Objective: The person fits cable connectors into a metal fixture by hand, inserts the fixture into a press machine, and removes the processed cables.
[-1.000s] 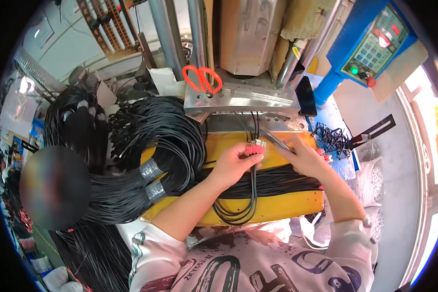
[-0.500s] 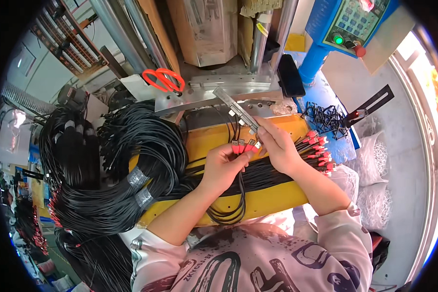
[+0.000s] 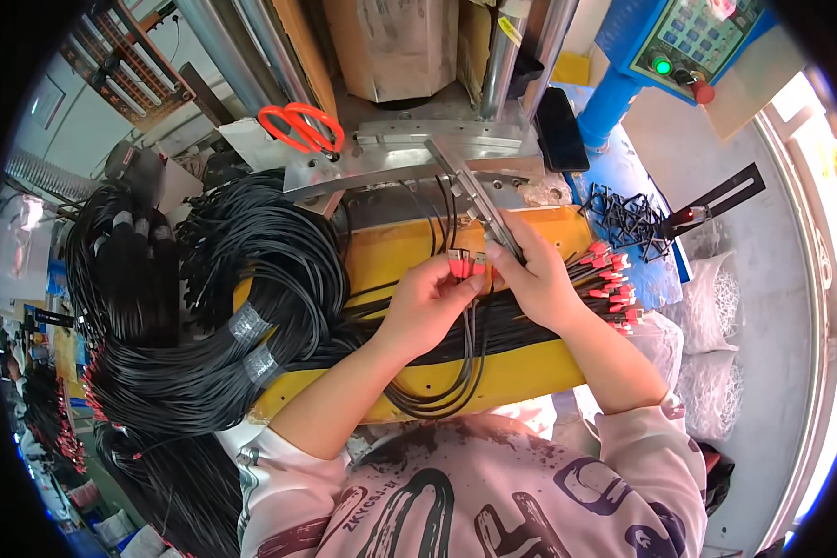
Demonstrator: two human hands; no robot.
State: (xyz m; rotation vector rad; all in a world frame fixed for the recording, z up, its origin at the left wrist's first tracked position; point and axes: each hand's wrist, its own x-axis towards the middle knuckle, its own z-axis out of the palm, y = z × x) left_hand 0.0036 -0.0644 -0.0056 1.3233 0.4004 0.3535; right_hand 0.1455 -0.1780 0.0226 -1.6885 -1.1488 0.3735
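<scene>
Several black cables end in red USB plugs [image 3: 465,264], which stand up from the fingers of my left hand [image 3: 423,307]. That hand is closed around them, and the cable tails [image 3: 456,391] loop down below it. A narrow metal bar [image 3: 463,186] with notched parts is gripped near its lower end by my right hand [image 3: 537,284]. It slants up toward the left. Bar and plugs are close together; whether they touch I cannot tell. Beneath both hands a bundle of black cables [image 3: 521,337] lies across a yellow board [image 3: 400,259], its red plug ends [image 3: 616,279] at the right.
Coiled black cables [image 3: 270,232] fill the left side. Red-handled scissors [image 3: 302,127] rest on the metal block [image 3: 409,158] behind my hands. A phone [image 3: 560,130], small black pieces [image 3: 623,223] and a blue control panel [image 3: 693,46] stand at the right.
The bar has turned more edge-on and steeper in my right hand. Fewer red plugs show fanned out above my left fingers, and they sit more closely together. The whole view has shifted slightly.
</scene>
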